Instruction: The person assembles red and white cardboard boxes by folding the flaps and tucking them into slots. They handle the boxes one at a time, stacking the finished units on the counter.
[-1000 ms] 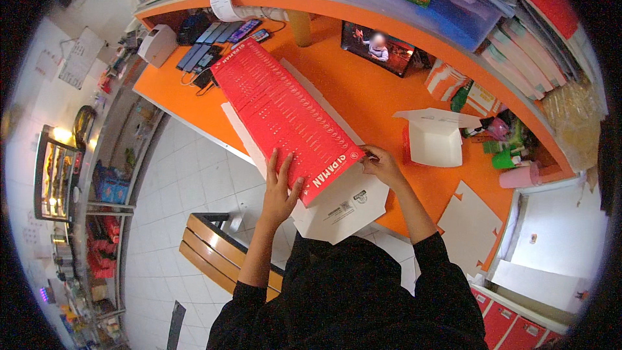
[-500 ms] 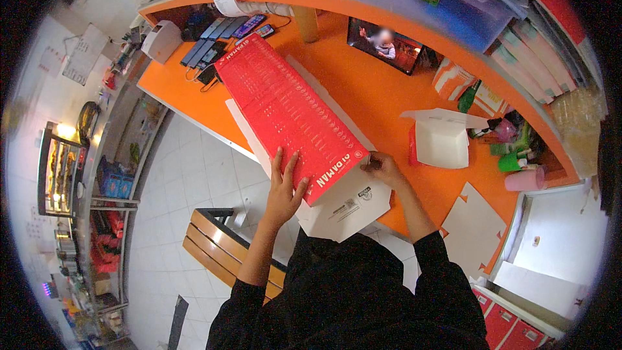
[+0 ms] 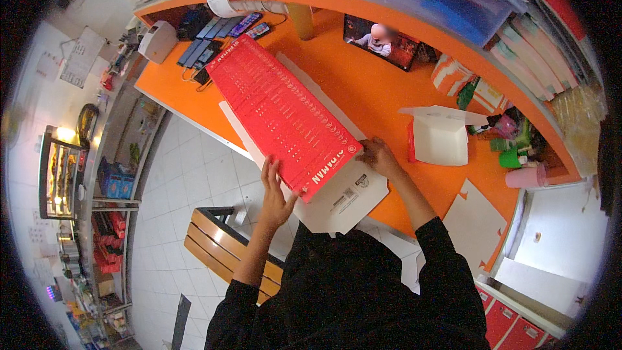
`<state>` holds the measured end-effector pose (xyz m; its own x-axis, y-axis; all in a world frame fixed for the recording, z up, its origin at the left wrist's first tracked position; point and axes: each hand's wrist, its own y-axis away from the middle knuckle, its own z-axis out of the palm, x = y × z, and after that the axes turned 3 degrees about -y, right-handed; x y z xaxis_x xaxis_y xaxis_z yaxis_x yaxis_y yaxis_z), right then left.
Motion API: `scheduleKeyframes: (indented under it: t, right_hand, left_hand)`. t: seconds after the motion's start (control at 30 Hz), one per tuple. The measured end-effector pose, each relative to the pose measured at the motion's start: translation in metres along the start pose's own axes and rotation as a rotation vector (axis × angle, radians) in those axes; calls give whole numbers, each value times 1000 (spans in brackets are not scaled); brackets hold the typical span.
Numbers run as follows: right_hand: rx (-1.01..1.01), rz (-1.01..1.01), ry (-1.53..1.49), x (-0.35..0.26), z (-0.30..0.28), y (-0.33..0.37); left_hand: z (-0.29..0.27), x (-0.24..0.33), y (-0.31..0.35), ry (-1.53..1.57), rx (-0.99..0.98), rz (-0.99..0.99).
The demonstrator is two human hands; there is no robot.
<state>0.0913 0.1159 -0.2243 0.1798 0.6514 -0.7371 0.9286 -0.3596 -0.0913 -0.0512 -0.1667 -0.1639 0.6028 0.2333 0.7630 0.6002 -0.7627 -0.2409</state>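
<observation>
A long fanned stack of flat red-and-white cardboard box blanks [image 3: 278, 110] lies slantwise over the orange counter, its near end toward me. White flaps with small dark print stick out from under that end. At the stack's near left edge is my left hand [image 3: 276, 202], fingers stretched out and apart, touching the red cardboard. My right hand [image 3: 381, 157] has its fingers curled on the near right corner of the stack, pinching the cardboard there; its fingertips are partly hidden. Farther right stands a folded box [image 3: 442, 142] with a white inside, its lid up.
On the orange counter [image 3: 330, 52] are several phones [image 3: 214, 35] at the far left and a lit tablet [image 3: 379, 42] at the back. A flat white blank [image 3: 472, 223] lies near right. Cups [image 3: 526, 177] stand by the right edge. A wooden-slatted chair [image 3: 223, 246] is below left.
The stack appears slightly farther left and lower in view. My left hand has slid down to the stack's edge, its fingers no longer over the top. The right hand stays at the corner.
</observation>
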Motion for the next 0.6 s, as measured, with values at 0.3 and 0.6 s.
scheduleKeyframes:
  t: [0.3,0.6]
  right_hand:
    - [95,-300,101,24,4,-14]
    - [53,-173,-15,-3,0,-21]
  left_hand:
    - [39,-26,35,-392,-122,-270]
    - [34,-43,33,-432,-187,-197]
